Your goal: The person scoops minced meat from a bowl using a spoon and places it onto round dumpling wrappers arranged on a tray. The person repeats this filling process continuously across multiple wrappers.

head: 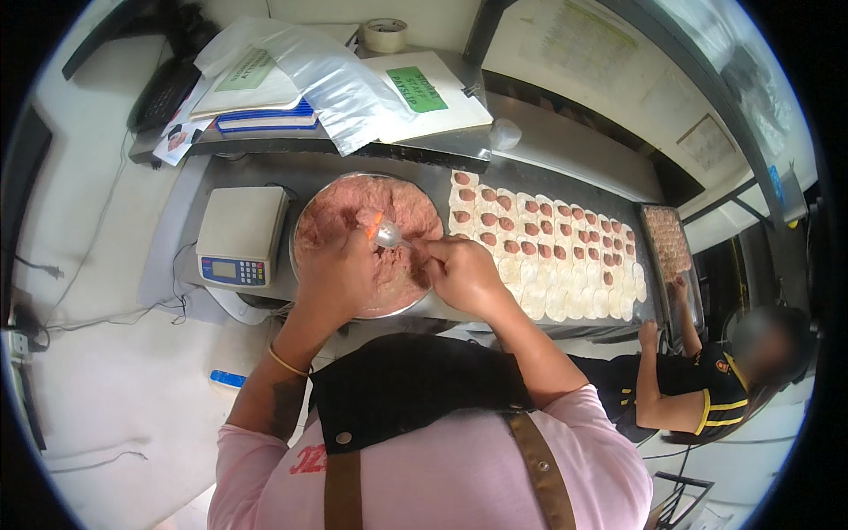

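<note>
A large round metal bowl point(292, 255) of pinkish ground meat filling point(404, 199) stands before me. Over it, my right hand point(464, 271) pinches the thin handle of a spoon point(389, 234), whose shiny bowl points left. My left hand point(338, 275) is closed around a small orange utensil point(375, 224), mostly hidden by the fingers; a lump of filling point(366, 215) shows beside it. Right of the bowl, overlapping round dough wrappers point(536, 291) lie in rows. The far rows carry small meat portions point(528, 249); most wrappers in the near rows are bare.
A digital scale point(240, 215) sits left of the bowl. Folders point(430, 93), a plastic bag point(331, 79) and a tape roll point(385, 34) lie on the raised shelf. At the far right, a co-worker point(689, 391) reaches to a tray of filled pieces point(668, 242). Cables point(126, 321) trail at left.
</note>
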`<state>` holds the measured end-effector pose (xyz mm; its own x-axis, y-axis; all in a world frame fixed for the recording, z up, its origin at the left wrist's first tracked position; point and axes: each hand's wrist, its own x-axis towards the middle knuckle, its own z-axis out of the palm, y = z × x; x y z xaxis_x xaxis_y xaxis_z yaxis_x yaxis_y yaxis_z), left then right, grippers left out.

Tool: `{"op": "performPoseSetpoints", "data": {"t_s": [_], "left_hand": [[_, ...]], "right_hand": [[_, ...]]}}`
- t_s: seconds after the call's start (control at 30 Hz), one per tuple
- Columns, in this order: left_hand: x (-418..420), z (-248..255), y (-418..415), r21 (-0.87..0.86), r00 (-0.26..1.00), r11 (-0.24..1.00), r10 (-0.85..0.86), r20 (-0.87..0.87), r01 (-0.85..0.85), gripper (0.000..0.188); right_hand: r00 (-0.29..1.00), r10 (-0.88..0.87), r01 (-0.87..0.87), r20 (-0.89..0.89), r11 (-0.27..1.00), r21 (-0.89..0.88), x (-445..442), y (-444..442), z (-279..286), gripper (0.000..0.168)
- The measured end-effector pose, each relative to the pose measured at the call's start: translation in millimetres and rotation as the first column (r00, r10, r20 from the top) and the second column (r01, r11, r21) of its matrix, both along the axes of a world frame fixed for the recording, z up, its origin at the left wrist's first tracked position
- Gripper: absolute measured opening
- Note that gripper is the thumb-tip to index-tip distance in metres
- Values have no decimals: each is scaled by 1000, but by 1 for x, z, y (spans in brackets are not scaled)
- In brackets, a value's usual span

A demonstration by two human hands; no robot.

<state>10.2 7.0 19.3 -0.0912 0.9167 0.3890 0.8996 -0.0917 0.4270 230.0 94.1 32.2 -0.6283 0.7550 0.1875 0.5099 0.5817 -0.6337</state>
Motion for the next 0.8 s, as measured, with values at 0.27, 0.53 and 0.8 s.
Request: {"op": "performPoseSetpoints", "data": {"t_s": [0.27,0.53,0.8], "left_hand": [[-5,6,10,69,966,998,-3,259,-15,18],[10,30,0,-389,989,914,-142,-48,113,24],[17,33,27,-511,991,859,-83,-104,18,17]], "right_hand": [[843,-293,13,-451,850,-526,25,-8,-53,29],[615,-605,587,-506,779,-219,197,9,-21,26],[331,-761,936,-558,188,298,391,33,-15,39]]}}
